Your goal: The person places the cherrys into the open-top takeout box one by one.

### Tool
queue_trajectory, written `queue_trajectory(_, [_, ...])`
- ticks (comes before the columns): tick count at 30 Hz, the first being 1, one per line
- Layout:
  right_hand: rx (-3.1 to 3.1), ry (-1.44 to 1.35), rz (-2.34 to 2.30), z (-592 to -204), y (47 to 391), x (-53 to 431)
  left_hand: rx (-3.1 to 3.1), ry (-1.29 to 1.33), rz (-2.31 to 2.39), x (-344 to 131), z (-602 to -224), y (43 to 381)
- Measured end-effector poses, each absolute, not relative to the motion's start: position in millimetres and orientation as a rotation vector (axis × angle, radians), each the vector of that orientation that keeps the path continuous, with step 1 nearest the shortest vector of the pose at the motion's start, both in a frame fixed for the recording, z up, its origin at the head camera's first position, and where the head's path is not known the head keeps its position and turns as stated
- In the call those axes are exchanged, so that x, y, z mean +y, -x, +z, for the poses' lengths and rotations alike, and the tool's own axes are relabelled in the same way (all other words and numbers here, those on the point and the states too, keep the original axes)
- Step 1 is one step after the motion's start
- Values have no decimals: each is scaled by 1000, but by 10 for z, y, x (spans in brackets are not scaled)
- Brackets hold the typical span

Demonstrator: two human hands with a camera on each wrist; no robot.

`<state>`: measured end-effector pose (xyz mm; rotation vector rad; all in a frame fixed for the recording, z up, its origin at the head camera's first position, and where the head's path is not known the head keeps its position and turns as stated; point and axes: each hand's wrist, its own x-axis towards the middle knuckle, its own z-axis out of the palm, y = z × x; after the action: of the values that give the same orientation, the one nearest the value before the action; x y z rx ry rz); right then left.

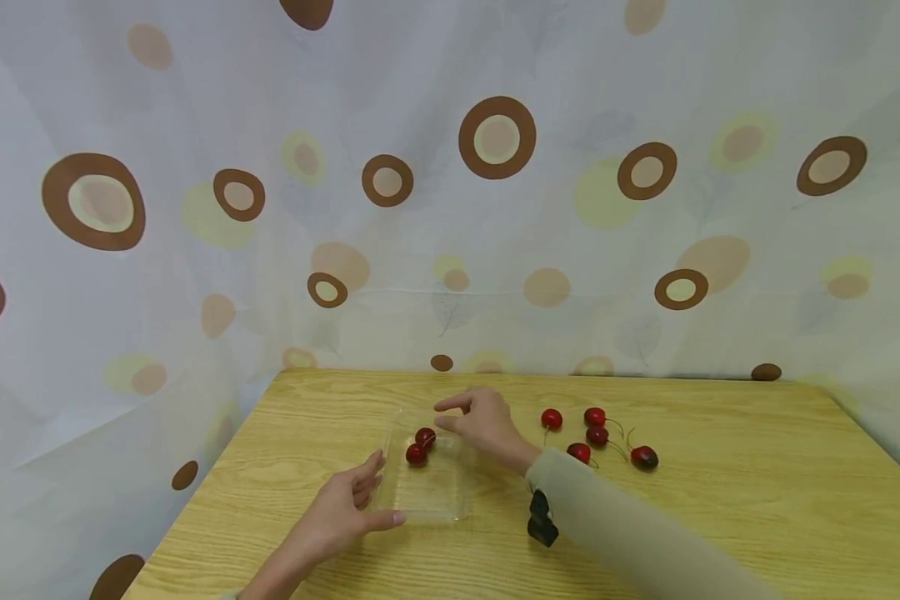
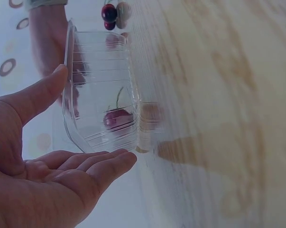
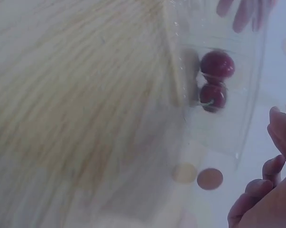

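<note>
A clear plastic box [image 1: 423, 500] sits on the wooden table with two dark red cherries [image 1: 417, 453] inside. My left hand [image 1: 345, 508] is at the box's near left corner, thumb at the front edge and straight fingers along the left side. In the left wrist view its thumb reaches the rim. My right hand [image 1: 483, 423] is over the box's far right side, thumb and fingers apart with nothing seen between them. Several more cherries with stems, one of them dark [image 1: 644, 457], lie on the table beyond the right forearm.
The wooden table [image 1: 757, 500] extends to both sides. Behind it hangs a pale curtain [image 1: 435, 242] with brown and yellow dots. A black device [image 1: 542, 518] is strapped at the right wrist, and the right sleeve [image 1: 630, 521] crosses the table's front.
</note>
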<state>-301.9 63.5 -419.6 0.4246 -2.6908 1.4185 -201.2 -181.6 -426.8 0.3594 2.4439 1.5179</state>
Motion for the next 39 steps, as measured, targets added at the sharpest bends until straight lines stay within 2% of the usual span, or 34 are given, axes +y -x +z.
queue_trajectory(6, [-2621,-449,1486,-4013,2965,986,2452,-320,1505,-1801,-4277,2024])
queue_trajectory(13, [-2611,-549,1352,-3796,2881,1672,2446,-345,1508,-1808,-4288,2031])
queue_trajectory(20, [-2671,-446,1228,-3727,2758,2386,2453,-331,1505,-1794,-4273,2023])
queue_trajectory(30, [-2769,-309,1111,-4019,2610,3032,2468,-304,1478,-1815,-4299,2023])
queue_trajectory(39, [-2841,-289,1049,-4232,2696,3354,2452,-322,1490,-1807,-4297,2043])
